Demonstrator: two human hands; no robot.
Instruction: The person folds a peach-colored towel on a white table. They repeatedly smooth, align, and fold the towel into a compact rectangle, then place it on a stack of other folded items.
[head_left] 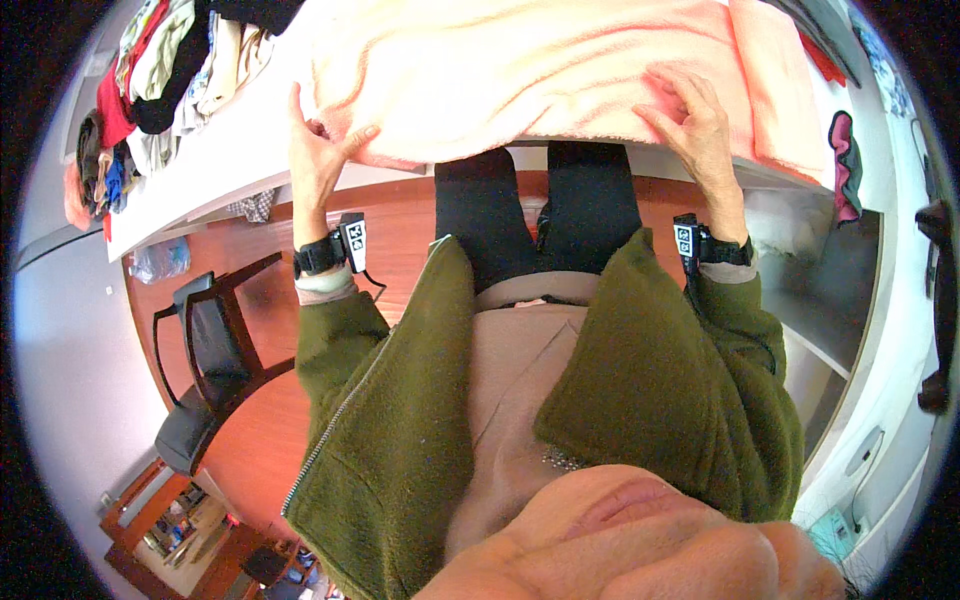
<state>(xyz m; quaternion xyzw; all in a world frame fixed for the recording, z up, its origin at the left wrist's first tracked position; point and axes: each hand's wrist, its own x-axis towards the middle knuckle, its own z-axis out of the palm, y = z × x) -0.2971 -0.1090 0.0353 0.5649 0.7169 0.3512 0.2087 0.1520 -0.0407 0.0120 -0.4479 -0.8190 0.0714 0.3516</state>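
Observation:
A pale pink fleece cloth (pixel 520 70) lies rumpled over the white surface in front of me, its near edge running between my hands. At the cloth's left part, my left hand (pixel 322 150) has its index finger stretched out and thumb spread, touching the fabric; some fingers are partly hidden. On the right, my right hand (pixel 690 125) rests on the cloth with its fingers apart and loosely bent. Both wrists wear black straps with small boxy devices.
Piled clothes (pixel 150 80) lie at the upper left. A black chair (pixel 210 355) stands on the reddish floor (pixel 260 440) at the left. A pink and dark item (pixel 843 165) sits at the right, beside a white wall (pixel 880 330). My legs are against the surface's front.

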